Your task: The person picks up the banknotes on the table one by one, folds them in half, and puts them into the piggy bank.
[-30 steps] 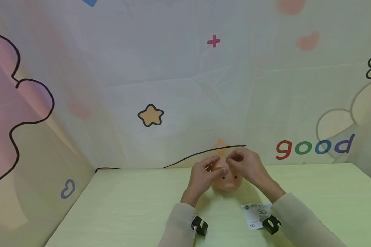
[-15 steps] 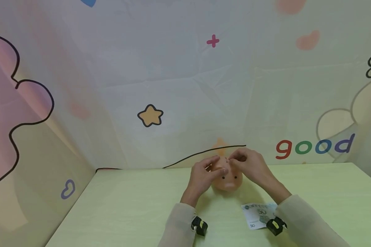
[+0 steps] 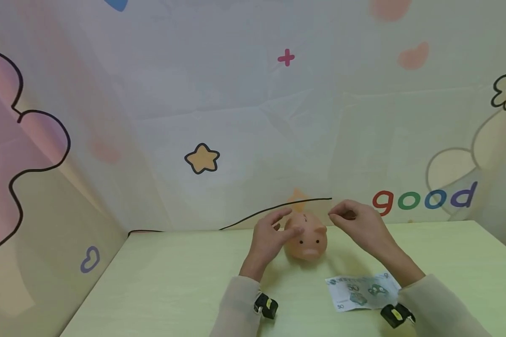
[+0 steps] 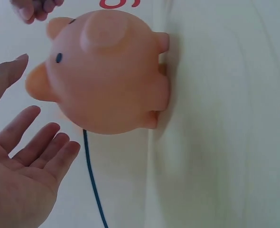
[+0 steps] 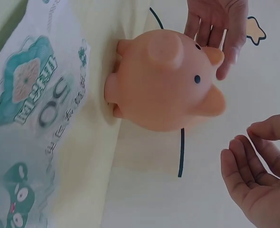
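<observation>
A pink piggy bank (image 3: 306,250) with black dot eyes stands upright on the table, snout toward me. A small dark slot (image 3: 306,218) shows on its top. My left hand (image 3: 264,241) is beside its left side, fingers spread and slightly bent; the thumb overlaps the pig's ear in the head view. My right hand (image 3: 362,229) hovers right of the pig, apart from it. Its fingers (image 5: 236,159) are loosely bent, thumb and index finger close together, with nothing visible between them. Below the right forearm lies a banknote (image 3: 358,292) marked 50.
The pale green-yellow table (image 3: 173,281) meets a printed cloth backdrop (image 3: 244,117) just behind the pig. Each sleeve cuff carries a small black camera, one on the left wrist (image 3: 266,306) and one on the right (image 3: 397,315), close over the note.
My right hand has drawn away from the pig's top toward the right, uncovering the slot and more of the banknote. My left hand has stayed by the pig.
</observation>
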A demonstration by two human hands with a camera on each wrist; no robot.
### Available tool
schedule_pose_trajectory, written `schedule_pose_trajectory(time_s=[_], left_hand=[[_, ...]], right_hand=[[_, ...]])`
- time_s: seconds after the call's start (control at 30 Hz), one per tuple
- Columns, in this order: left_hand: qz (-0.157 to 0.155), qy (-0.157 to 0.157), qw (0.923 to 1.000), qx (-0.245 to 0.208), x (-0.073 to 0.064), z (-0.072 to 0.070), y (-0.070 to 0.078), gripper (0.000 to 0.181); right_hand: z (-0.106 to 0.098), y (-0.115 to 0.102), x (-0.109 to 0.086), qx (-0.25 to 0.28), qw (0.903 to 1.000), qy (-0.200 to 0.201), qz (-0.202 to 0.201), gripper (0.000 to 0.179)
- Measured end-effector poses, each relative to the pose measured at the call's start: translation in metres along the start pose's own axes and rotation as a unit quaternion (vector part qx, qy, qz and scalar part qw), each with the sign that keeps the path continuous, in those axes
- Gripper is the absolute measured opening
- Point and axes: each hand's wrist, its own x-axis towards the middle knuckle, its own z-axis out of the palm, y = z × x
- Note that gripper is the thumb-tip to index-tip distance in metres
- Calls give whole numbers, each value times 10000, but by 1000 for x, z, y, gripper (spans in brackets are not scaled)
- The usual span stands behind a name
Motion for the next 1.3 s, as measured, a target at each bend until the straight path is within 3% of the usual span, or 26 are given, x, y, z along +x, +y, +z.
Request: schedule_pose_trajectory(time_s=[0.23, 0.43, 0.67, 0.83, 1.07, 1.3], left_hand=[[795, 203, 9966, 88, -5, -6, 17, 48], [1029, 118, 9944, -220, -13, -8, 36, 41], [807, -727, 9934, -357, -30, 17, 58, 34], [809, -1343, 9876, -86, -43, 41, 60, 33], [225, -1665, 9842, 560, -57, 62, 54, 32], [-42, -1775, 9715, 1570, -62, 72, 44, 39]], right_hand=[[-18, 6, -11, -189, 9997, 68, 102, 15], [-31, 14, -21, -266, 9996, 57, 105, 17], [-45, 26, -33, -289, 9992, -84, 256, 20], [-50, 38, -40, -286, 9983, -355, 364, 24], [-58, 52, -47, -228, 9955, -749, 536, 28], [-62, 65, -49, 75, 9880, -1306, 821, 34]])
